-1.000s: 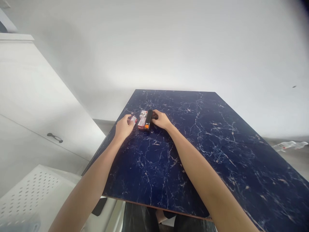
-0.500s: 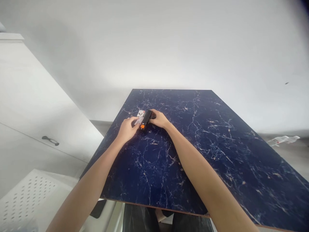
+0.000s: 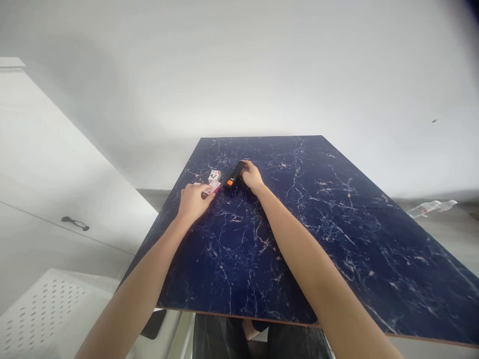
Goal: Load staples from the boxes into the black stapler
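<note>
My left hand (image 3: 193, 200) is closed on a small flat red-and-white box (image 3: 213, 188), held between thumb and fingers. Just behind it on the blue table stands a small white box (image 3: 214, 175) with dark markings. My right hand (image 3: 251, 177) grips a long black box (image 3: 235, 173) by its right side; an orange patch marks its near end. The black box lies slanted, its far end toward the right, a short gap from the red-and-white box. Print on all three is too small to read.
The dark blue marble-patterned table (image 3: 284, 239) meets a white wall at its far edge. A white cabinet (image 3: 75, 164) with a dark handle stands at left, above a white perforated surface (image 3: 41, 309). A clear plastic bottle (image 3: 432, 207) lies beyond the right edge.
My right hand has moved the black box right and away from the other boxes. My left hand has shifted slightly left, and its red-and-white box now shows its red side.
</note>
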`<act>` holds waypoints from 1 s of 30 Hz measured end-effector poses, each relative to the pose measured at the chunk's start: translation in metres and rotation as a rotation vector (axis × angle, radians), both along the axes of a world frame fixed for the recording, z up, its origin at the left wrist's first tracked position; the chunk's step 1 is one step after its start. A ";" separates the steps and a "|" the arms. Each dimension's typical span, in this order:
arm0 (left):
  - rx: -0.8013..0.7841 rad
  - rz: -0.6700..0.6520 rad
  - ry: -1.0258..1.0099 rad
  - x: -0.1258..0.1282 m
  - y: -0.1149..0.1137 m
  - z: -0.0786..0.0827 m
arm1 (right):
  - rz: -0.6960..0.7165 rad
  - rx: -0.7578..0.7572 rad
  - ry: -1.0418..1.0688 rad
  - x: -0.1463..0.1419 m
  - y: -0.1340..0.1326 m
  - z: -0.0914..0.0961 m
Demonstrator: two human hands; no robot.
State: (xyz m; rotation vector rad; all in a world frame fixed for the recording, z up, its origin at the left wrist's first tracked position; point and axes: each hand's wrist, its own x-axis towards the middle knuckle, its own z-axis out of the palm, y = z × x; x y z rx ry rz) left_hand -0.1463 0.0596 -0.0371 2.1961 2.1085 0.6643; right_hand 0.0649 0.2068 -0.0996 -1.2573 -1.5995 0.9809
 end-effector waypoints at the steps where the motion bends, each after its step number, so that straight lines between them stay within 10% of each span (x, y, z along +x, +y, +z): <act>1: 0.023 0.014 -0.003 0.000 0.000 0.001 | -0.034 -0.031 0.044 0.001 0.003 -0.002; 14: 0.047 -0.413 -0.048 0.027 -0.008 -0.002 | -0.069 -0.083 0.118 -0.001 -0.002 0.005; 22: 0.066 -0.066 -0.015 0.003 -0.002 0.000 | 0.005 0.001 -0.133 -0.005 -0.016 0.017; 30: -0.076 0.006 0.089 -0.002 -0.001 -0.006 | -0.004 0.096 -0.240 -0.007 -0.017 0.014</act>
